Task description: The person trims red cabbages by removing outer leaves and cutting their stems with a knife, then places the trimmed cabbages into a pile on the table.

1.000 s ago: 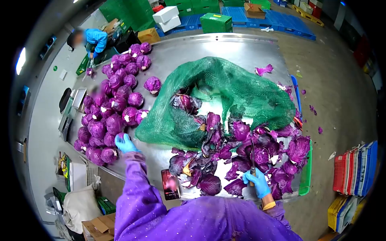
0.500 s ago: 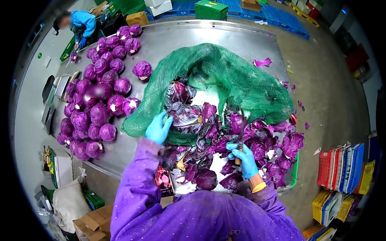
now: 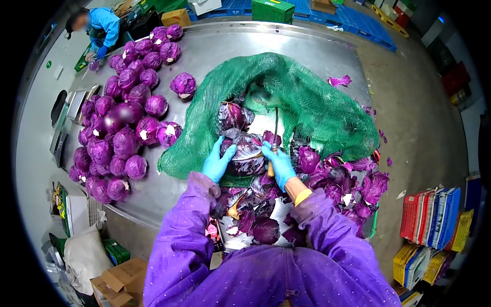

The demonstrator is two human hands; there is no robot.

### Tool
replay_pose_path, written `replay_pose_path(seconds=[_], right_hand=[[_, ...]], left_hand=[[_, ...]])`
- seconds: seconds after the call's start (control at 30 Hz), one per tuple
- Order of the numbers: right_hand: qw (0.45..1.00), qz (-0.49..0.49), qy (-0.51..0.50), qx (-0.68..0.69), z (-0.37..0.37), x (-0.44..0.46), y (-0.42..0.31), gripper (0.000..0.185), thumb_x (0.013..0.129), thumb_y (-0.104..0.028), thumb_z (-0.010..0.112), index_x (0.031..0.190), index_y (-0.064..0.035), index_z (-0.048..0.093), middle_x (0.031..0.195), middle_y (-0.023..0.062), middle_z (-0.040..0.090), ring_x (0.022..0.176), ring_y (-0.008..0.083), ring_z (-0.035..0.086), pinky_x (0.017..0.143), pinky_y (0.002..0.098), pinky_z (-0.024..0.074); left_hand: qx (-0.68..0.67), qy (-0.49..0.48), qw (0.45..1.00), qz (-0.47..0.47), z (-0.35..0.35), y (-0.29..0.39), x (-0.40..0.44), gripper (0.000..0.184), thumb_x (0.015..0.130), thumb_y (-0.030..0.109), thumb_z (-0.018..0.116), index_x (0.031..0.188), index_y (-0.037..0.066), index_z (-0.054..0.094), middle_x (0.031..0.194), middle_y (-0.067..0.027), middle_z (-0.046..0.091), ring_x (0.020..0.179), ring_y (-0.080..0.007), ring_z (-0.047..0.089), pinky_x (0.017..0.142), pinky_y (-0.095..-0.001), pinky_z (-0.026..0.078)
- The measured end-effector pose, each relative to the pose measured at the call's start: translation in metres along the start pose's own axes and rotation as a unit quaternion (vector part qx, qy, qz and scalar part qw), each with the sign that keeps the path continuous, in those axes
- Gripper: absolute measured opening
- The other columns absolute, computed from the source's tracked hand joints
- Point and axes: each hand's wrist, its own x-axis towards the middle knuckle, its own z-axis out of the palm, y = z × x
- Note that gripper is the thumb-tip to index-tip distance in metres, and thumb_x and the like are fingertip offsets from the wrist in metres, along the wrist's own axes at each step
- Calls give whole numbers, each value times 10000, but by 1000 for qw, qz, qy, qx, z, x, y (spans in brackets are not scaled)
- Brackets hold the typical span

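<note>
My left hand, in a blue glove, cups the left side of a red cabbage with dark, loose outer leaves. A knife with a wooden handle is gripped in my gloved right hand, its thin dark blade pointing away from me. The right hand's fingertips are at the cabbage's right side; whether they touch it I cannot tell. Just beyond lies another untrimmed cabbage in the mouth of a green mesh bag. Loose purple leaves lie in front of me and to the right.
A heap of bare red cabbages covers the left of the metal table. At the far left a person in a blue jacket leans over the table. Stacked coloured crates stand right, and a cardboard box lower left.
My right hand has moved up and left with the knife, from over the loose leaves to the cabbage. My left hand has shifted right onto the cabbage's side.
</note>
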Motion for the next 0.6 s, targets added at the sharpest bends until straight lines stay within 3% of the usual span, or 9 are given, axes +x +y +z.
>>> replay_pose_path(seconds=[0.1, 0.2, 0.27, 0.33, 0.37, 0.47, 0.5, 0.53, 0.6], right_hand=[[999, -12, -24, 44, -7, 4, 22, 511, 867, -304, 706, 1289, -55, 562, 1064, -9, 607, 948, 96, 518, 890, 267, 398], [999, -41, -30, 7, -17, -48, -10, 552, 880, -290, 682, 1358, -76, 510, 1097, -10, 597, 981, 80, 504, 934, 262, 384], [996, -61, -58, -5, -39, -83, -28, 616, 892, -268, 662, 1423, -69, 424, 1234, 24, 568, 1103, 86, 482, 1007, 271, 349], [991, -111, -68, -17, -62, -120, -35, 612, 894, -267, 654, 1419, -53, 422, 1362, 62, 505, 1213, 115, 453, 1056, 289, 322], [990, -115, -79, -8, -73, -129, -32, 597, 901, -263, 641, 1409, -35, 428, 1436, 88, 439, 1276, 146, 423, 1085, 308, 305], [992, -85, -43, 81, -104, -137, 7, 569, 891, -245, 655, 1375, -15, 464, 1390, 84, 483, 1228, 146, 471, 1068, 299, 331], [996, -48, -15, 76, -116, -133, 23, 545, 891, -222, 653, 1364, -15, 478, 1352, 76, 518, 1202, 138, 487, 1045, 287, 352], [992, -34, -9, 118, -120, -137, 35, 495, 893, -182, 647, 1337, -14, 506, 1311, 73, 549, 1181, 131, 497, 1030, 282, 363], [989, -110, 81, 62, -127, -146, 39, 427, 887, -145, 652, 1279, -10, 549, 1264, 71, 580, 1134, 125, 526, 1004, 271, 385]], left_hand=[[-80, -19, 997, 9, 9, -4, -9, 800, 839, 382, 699, 1441, 21, 314, 1335, -187, 488, 1237, -252, 476, 1056, -351, 351], [-151, -42, 987, 34, 12, 38, -45, 865, 776, 194, 779, 1441, -1, 262, 1389, -172, 383, 1243, -252, 438, 1070, -372, 342], [-228, -47, 969, 83, 24, 56, -79, 884, 763, 176, 781, 1444, 9, 245, 1410, -163, 337, 1252, -255, 422, 1078, -378, 332], [-286, -77, 954, 56, 38, 72, -106, 911, 753, 185, 787, 1451, 16, 228, 1426, -157, 306, 1280, -246, 382, 1091, -386, 314], [-253, -66, 962, 74, 48, 60, -112, 925, 731, 216, 807, 1448, 29, 253, 1390, -157, 331, 1289, -246, 358, 1093, -392, 308], [-14, -96, 994, 50, 81, 50, -136, 968, 713, 197, 814, 1464, 35, 226, 1388, -138, 355, 1279, -259, 386, 1102, -396, 302], [-31, -116, 993, 16, 95, 35, -136, 961, 684, 185, 839, 1437, 28, 263, 1344, -141, 381, 1253, -256, 402, 1092, -380, 313], [-17, -112, 993, 46, 101, 26, -143, 950, 676, 185, 846, 1422, 25, 279, 1340, -143, 382, 1248, -252, 405, 1088, -377, 318], [6, -92, 988, 120, 111, 23, -141, 928, 662, 186, 858, 1391, 20, 309, 1332, -146, 382, 1238, -244, 411, 1080, -371, 328]])
